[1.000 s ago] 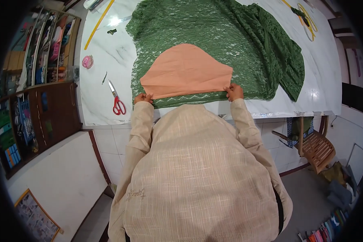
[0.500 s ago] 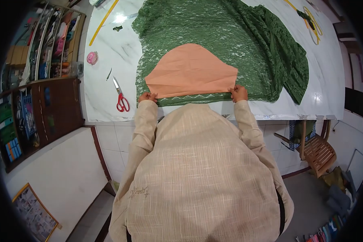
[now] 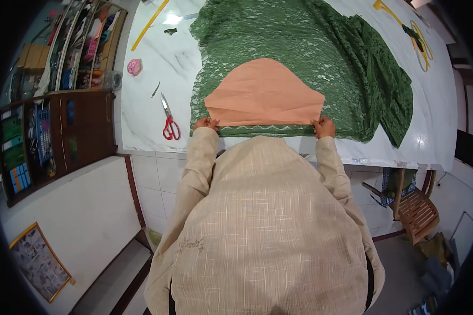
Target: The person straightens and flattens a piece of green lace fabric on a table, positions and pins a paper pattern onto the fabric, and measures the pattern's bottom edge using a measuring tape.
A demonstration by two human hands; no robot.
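Note:
A peach sleeve-shaped piece (image 3: 264, 94), curved along its far edge, lies flat on green lace fabric (image 3: 247, 37). I cannot tell whether it is paper or cloth. My left hand (image 3: 206, 124) pinches its near left corner, fingers closed. At the near right corner, my right hand (image 3: 324, 127) has thumb and fingers closed on the same piece. A strip of the lace with a pale wavy line shows between the piece's straight edge and my body. Scissors with red handles (image 3: 171, 129) lie to the left of my left hand.
On the white marbled table (image 3: 142, 118) are a pink round object (image 3: 134, 66), a small thin tool (image 3: 155, 89), a yellow ruler (image 3: 150, 24) and a yellow tape measure (image 3: 424, 50). The lace is bunched at the right. A wooden chair (image 3: 416, 212) stands beyond the table's front edge.
The whole scene has shifted slightly right in view as the camera turned. Both hands stay at the same corners of the peach piece, which looks unmoved on the lace.

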